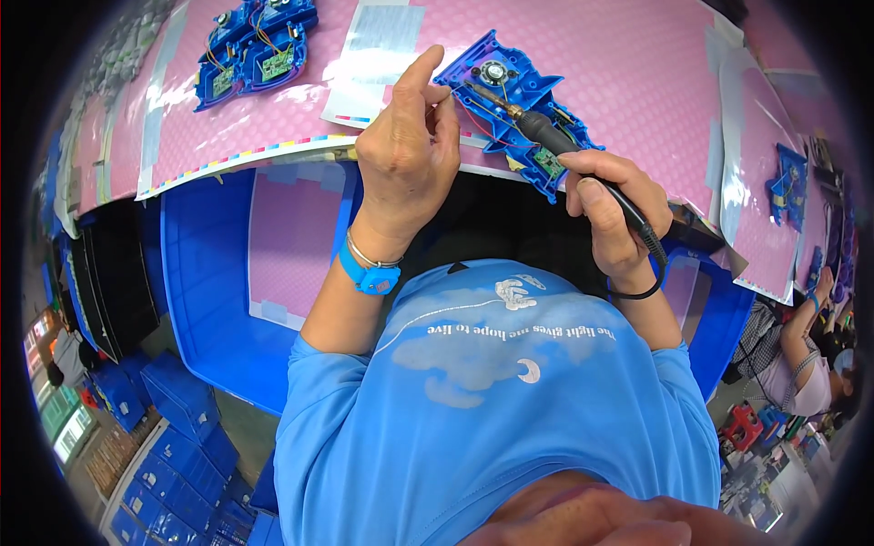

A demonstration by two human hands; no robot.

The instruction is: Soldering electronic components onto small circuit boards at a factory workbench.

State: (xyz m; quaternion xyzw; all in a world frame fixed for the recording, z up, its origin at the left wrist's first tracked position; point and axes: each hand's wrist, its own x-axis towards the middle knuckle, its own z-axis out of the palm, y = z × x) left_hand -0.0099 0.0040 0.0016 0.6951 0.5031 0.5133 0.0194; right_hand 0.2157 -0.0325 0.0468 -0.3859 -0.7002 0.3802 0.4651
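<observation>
My right hand is closed around the black handle of a soldering iron. Its metal tip points up and left over a blue plastic housing half, close to a round speaker. Thin wires and a green circuit board show inside the housing. My left hand is at the housing's left edge, index finger raised, the other fingers bent in by the iron's tip. What those fingers pinch, if anything, is too small to make out. A blue wristband circles my left wrist.
More open blue housings with boards and wires lie at the far left of the pink-covered table. Blue bins stand below its front edge on both sides. At the far right are another housing and a person's arm.
</observation>
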